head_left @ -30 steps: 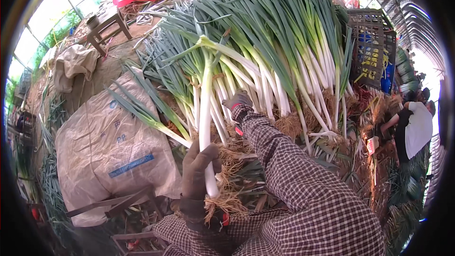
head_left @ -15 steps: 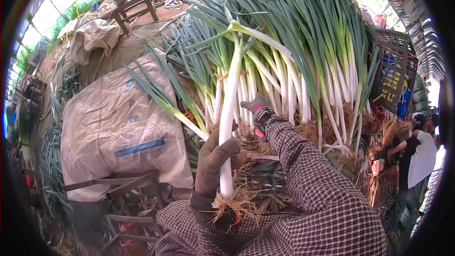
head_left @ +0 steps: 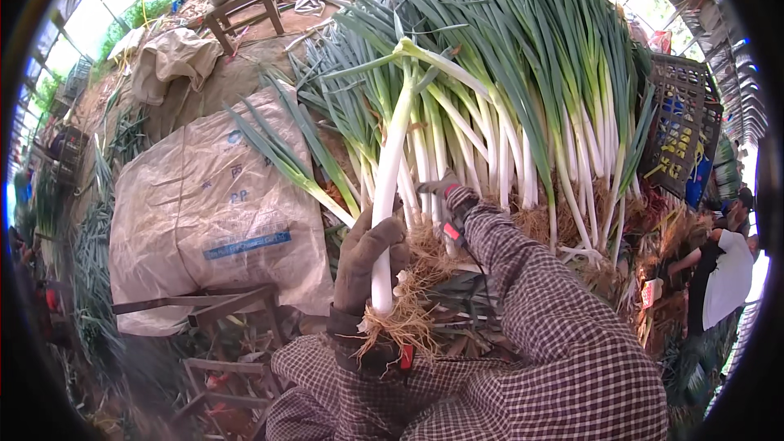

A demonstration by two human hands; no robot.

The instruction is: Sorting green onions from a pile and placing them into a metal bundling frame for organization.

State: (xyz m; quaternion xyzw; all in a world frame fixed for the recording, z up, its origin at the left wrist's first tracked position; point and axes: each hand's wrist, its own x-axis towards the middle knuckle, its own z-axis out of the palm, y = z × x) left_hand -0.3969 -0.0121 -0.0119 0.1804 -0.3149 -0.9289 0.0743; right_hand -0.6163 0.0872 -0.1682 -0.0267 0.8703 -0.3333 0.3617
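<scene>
My left hand [head_left: 364,261], in a brown work glove, is closed around the white lower stalk of a large green onion [head_left: 394,147]. That onion stands nearly upright, with its root tuft hanging below my fist and its top bent over to the right. My gloved right hand [head_left: 447,189] reaches in among the white stalks to the right of it, with fingers stretched to the left and the thumb raised; nothing shows gripped in it. A dense row of green onions [head_left: 563,90] lies behind and to the right, roots toward me. Each wrist carries a black strap with a red part.
A pale woven sack [head_left: 220,212] lies to the left, behind a dark stool frame [head_left: 233,302]. Farther back are a small wooden stool [head_left: 245,12] and a crumpled cloth [head_left: 173,65]. At right stand a black plastic crate [head_left: 682,122] and another person [head_left: 723,278].
My left hand and the held onion have risen slightly and shifted a little left. The right hand stays near the same stalks, moved slightly right and down.
</scene>
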